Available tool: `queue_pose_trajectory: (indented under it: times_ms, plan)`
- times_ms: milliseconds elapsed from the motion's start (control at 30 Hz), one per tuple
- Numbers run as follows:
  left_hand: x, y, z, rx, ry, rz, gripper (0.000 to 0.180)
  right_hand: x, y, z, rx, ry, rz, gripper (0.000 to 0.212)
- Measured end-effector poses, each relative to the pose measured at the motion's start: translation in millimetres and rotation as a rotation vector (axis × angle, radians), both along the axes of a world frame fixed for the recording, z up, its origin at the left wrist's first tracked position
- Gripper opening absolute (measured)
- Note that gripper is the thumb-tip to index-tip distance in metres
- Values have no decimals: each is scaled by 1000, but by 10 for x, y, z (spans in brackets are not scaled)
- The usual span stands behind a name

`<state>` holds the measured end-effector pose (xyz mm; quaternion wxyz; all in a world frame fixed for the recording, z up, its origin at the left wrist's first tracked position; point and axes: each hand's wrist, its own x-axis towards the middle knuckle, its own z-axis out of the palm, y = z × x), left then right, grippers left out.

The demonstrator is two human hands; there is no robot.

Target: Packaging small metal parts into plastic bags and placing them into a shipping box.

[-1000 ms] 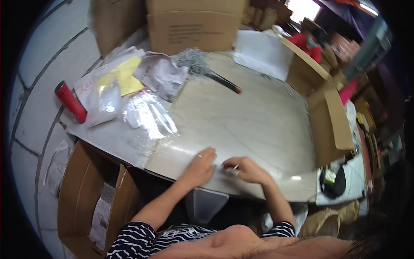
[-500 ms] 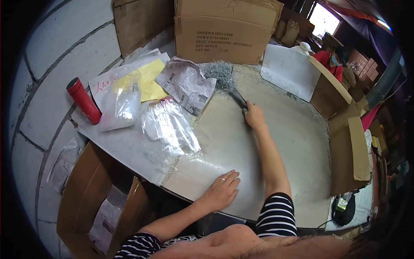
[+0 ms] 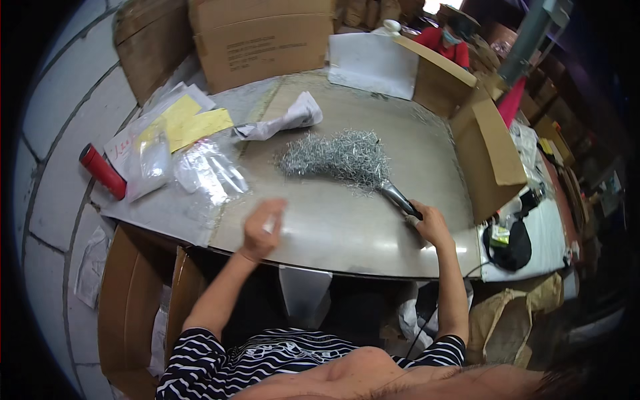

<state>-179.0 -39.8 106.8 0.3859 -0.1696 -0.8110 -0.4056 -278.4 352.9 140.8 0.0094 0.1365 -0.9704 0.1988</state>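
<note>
My right hand (image 3: 432,223) is closed round the black handle of a hand tool (image 3: 400,200) with a shiny grey neck. The tool's head is hidden in a heap of thin silvery metal pins or wire bits (image 3: 340,157), so its kind does not show. This heap lies on the middle of the grey tabletop (image 3: 347,230). My left hand (image 3: 263,230) hovers near the table's front edge, left of the heap, with its fingers smeared by motion. Beyond it lies a clear plastic bag (image 3: 212,170). A crumpled newspaper sheet (image 3: 283,121) rests behind the heap.
A red flask (image 3: 103,172), a filled clear bag (image 3: 148,163) and yellow paper (image 3: 193,127) lie at the left. A large carton (image 3: 267,47) stands at the back. Cardboard flaps (image 3: 490,153) edge the right side. A person in red (image 3: 445,48) is beyond.
My right hand has drawn the tool and the metal heap nearer and spread the heap out. The newspaper sheet is now folded over. My left hand has lifted off the tabletop. The view has shifted.
</note>
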Motion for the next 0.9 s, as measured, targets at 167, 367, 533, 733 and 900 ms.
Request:
queue_pose_trajectory:
  times_ms: [167, 367, 533, 733, 900]
  plan:
    - [-710, -167, 641, 198, -166, 113, 30, 323, 639, -224, -151, -43, -41, 44]
    - [-2194, -406, -310, -547, -410, 95, 83, 455, 638, -432, -91, 101, -95, 46]
    - [-2589, -549, -873, -670, -585, 401, 39, 589, 448, -678, -26, 313, -210, 38]
    - [-2677, -401, -52, -899, -630, 334, 32, 691, 391, -591, -46, 324, -265, 36]
    - [-2653, -695, -366, -712, -813, 16, 65, 712, 372, -621, -50, 389, -300, 23]
